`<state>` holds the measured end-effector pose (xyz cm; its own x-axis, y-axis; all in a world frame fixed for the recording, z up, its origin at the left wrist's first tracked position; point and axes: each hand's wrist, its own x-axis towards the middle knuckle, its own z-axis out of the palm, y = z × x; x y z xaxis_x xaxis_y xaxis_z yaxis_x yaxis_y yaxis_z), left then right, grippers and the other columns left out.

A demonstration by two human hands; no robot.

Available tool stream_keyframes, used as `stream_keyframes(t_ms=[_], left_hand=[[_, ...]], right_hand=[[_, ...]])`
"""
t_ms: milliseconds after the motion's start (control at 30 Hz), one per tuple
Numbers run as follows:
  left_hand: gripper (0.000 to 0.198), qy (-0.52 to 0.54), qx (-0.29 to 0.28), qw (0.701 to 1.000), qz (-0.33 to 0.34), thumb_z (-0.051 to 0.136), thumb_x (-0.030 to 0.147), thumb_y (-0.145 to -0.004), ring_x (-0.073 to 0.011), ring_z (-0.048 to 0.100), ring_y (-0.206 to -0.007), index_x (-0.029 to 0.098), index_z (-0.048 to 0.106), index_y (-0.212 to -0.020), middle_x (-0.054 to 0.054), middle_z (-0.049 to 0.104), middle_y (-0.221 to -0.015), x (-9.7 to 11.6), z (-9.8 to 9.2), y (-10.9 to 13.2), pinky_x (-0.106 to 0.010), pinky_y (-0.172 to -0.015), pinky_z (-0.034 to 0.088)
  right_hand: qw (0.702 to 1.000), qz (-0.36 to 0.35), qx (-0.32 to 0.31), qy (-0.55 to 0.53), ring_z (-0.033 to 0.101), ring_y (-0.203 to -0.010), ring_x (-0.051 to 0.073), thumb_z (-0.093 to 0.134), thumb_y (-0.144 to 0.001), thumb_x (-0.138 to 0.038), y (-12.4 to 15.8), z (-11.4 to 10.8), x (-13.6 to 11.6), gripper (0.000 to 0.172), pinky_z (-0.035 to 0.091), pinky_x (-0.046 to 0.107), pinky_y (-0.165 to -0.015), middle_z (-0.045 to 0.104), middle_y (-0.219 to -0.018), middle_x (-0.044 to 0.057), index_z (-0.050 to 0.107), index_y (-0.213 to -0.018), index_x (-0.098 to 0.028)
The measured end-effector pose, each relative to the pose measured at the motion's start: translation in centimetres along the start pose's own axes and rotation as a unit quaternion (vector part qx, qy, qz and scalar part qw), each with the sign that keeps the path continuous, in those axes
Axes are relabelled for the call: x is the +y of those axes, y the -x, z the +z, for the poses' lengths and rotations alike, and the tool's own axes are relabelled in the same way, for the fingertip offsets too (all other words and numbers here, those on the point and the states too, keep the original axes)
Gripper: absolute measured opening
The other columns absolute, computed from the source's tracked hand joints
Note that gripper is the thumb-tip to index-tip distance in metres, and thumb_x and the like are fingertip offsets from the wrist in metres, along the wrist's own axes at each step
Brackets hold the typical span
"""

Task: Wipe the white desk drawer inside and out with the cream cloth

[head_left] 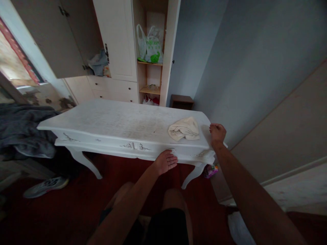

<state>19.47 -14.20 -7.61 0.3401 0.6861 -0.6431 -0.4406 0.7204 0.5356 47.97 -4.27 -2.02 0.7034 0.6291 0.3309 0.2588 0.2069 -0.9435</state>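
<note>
A white table (122, 119) with curved legs and carved trim stands before me, its top smudged grey. My left hand (166, 162) is at the front drawer panel, near a small white knob (173, 150); its fingers are stretched out side by side, with a ring on one. At the table's right end, my right hand (218, 132) is closed, fingers curled at the edge of the top; the fingertips are partly hidden. A crumpled cream cloth (184, 129) lies on the tabletop between the two hands, touched by neither.
Behind the table rises a white wardrobe (117, 41) with open doors and plastic bags (153, 47) on a shelf. A small brown cabinet (182, 101) stands by the blue wall. Dark clothing (25, 129) is heaped at left, above a shoe (47, 187). A purple box (211, 171) sits near the right leg.
</note>
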Motion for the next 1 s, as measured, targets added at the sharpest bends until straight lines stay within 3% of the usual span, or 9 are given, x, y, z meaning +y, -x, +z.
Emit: stream_keyframes(t_ms=[100, 533, 767, 1000], left_hand=[[0.021, 0.031, -0.036, 0.999, -0.022, 0.057, 0.034, -0.092, -0.0222, 0.072, -0.083, 0.015, 0.063, -0.098, -0.011, 0.072, -0.09, 0.6, 0.6, -0.4, -0.035, -0.08, 0.059], [0.02, 0.0, -0.063, 0.992, -0.113, 0.062, 0.03, -0.089, -0.0161, 0.067, -0.063, 0.015, 0.066, -0.101, -0.008, 0.075, -0.085, 2.1, 1.2, -0.8, -0.025, -0.054, 0.052], [0.025, -0.064, -0.054, 0.994, -0.064, 0.06, 0.042, -0.091, -0.0153, 0.067, -0.071, 0.017, 0.065, -0.093, -0.006, 0.075, -0.099, 1.2, 0.5, -1.5, -0.031, -0.068, 0.054], [0.034, -0.082, 0.009, 0.995, -0.046, 0.049, 0.052, -0.094, -0.0155, 0.063, -0.08, 0.02, 0.058, -0.087, -0.006, 0.073, -0.121, -0.2, 2.1, -0.2, -0.03, -0.072, 0.048]], right_hand=[[1.0, 0.008, 0.016, -0.01, 0.052, -0.054, 0.011, 0.059, -0.067, -0.022, 0.1, 0.1, -0.1, 0.006, 0.044, 0.023, -0.054, 0.058, -0.06, -0.006, 0.063, -0.071, -0.021], [1.0, 0.012, 0.004, 0.013, 0.053, -0.051, 0.012, 0.062, -0.069, -0.023, 0.5, 0.3, -0.4, 0.003, 0.042, 0.023, -0.05, 0.058, -0.055, -0.005, 0.064, -0.069, -0.021], [1.0, 0.008, -0.001, 0.021, 0.051, -0.05, 0.012, 0.063, -0.068, -0.023, 0.7, 0.2, -0.6, 0.004, 0.041, 0.024, -0.05, 0.059, -0.054, -0.004, 0.065, -0.066, -0.02], [0.998, -0.002, -0.005, 0.069, 0.054, -0.052, 0.014, 0.061, -0.068, -0.023, 0.2, 0.1, -0.2, 0.009, 0.042, 0.026, -0.054, 0.062, -0.056, -0.003, 0.069, -0.07, -0.019]])
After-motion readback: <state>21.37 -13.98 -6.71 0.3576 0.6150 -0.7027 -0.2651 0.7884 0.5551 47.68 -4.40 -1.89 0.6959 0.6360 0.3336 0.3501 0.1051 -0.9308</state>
